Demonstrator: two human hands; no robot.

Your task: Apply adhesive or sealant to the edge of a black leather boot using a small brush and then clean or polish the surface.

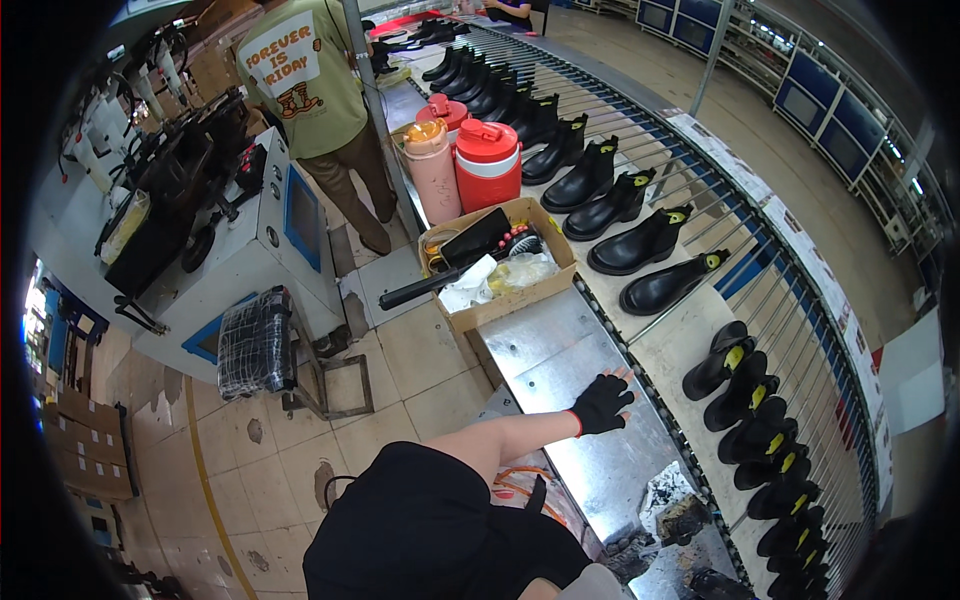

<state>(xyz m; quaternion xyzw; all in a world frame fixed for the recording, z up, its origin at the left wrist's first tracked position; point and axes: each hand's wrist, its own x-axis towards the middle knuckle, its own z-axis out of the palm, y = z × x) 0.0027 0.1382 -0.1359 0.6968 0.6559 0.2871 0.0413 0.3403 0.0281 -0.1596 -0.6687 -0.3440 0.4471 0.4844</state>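
Conveyor point(665, 350) curves from top centre to lower right. Boots point(637, 243) in a line on it, upper centre down to lower right. Counter point(540, 370) left of conveyor, mid-frame. Box point(515, 306) at counter's upper end, plastic bag point(525, 272) in it; jug point(488, 182) behind box, bottle point(431, 178) left of jug. Left hand point(603, 403) over counter, right of centre. Machine point(265, 235) upper left, stool point(258, 345) before it. Person point(325, 100) top, between machine and conveyor. Cartons point(88, 450) lower left.

Left hand point(604, 402) in black fingerless fabric glove point(597, 408) at four o'clock, palm hidden, co-worker point(345, 170) in olive-green T-shirt point(330, 125) at eleven, head cut off, black footwear point(434, 33) near twelve, too small to distinguish
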